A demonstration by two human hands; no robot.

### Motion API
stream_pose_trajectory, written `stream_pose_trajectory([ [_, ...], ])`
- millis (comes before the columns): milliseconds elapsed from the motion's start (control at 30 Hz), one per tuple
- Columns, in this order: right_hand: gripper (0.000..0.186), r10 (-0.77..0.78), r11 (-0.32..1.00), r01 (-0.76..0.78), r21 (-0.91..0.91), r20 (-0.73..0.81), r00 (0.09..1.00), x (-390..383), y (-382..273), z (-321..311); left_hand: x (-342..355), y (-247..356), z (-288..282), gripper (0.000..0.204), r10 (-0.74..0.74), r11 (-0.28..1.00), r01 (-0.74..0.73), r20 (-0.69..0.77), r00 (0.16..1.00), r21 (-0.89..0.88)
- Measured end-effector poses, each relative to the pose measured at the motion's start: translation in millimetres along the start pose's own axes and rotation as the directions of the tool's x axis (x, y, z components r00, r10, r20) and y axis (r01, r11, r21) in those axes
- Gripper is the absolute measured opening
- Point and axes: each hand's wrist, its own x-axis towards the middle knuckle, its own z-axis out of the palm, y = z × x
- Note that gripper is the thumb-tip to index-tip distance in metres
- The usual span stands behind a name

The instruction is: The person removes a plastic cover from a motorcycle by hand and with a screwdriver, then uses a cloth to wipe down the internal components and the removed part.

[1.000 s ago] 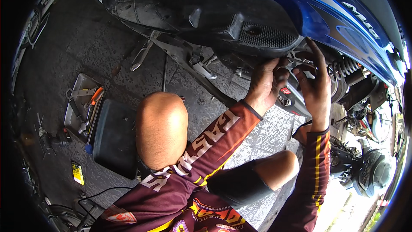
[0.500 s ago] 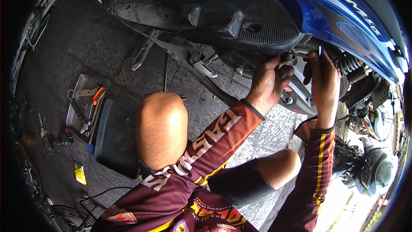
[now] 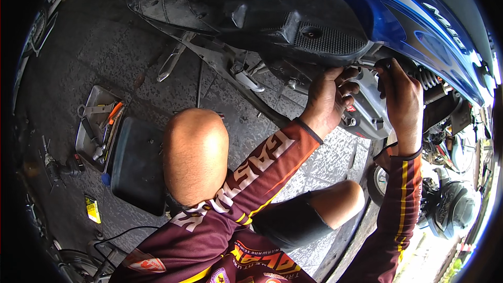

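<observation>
Sliding out towards three o'clock goes the right hand [image 3: 404, 98], baring more of the grey engine casing [image 3: 371, 107] between the two hands! Its fingers look pinched on a dark handle-like piece [image 3: 384, 64], and that shift, I'd judge, buys room to work from the outer side. Left hand [image 3: 327, 99] holding station at two o'clock, fingers curled below the textured black footboard [image 3: 335, 43] of the blue scooter [image 3: 390, 23]; whether they grip anything, can't tell. That scooter spans eleven to three, tool tray [image 3: 105, 97] at nine o'clock

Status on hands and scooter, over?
Left hand at lower edge of black panel. Right hand beside coil spring, grip unclear. Hands partly block view of scooter.
</observation>
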Motion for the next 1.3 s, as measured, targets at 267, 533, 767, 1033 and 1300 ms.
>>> stream_pose_trajectory([
  [267, 0.037, -0.311, 0.95, 0.313, -0.013, 0.079, 0.947, 7.1, 13.9, -11.7, 3.0, -11.5, 6.2, 0.018, 0.061, 0.997, -0.054, -0.143, 0.988, 0.052],
  [533, 0.044, 0.133, 0.906, -0.145, 0.398, 0.057, 0.989, -21.3, -13.6, -14.4, 8.7, -3.3, 4.5, 0.011, 0.066, 0.998, -0.066, -0.068, 0.995, 0.008],
  [767, 0.023, -0.117, 0.992, 0.112, 0.056, 0.09, 0.989, 3.0, 5.8, -8.8, 5.1, -6.2, 3.5, 0.014, 0.064, 0.997, -0.066, -0.052, 0.997, -0.047],
  [1033, 0.047, -0.271, 0.962, 0.274, -0.013, -0.21, 0.939, 13.3, 0.0, 13.1, 10.0, -0.7, -8.0, 0.015, 0.04, 0.995, -0.03, -0.099, 0.994, 0.095],
  [1300, 0.024, 0.021, 0.993, 0.008, 0.121, -0.235, 0.972, -10.6, -22.4, 6.7, 12.9, -8.5, -4.7, 0.014, 0.1, 0.995, -0.099, -0.018, 0.995, 0.008],
])
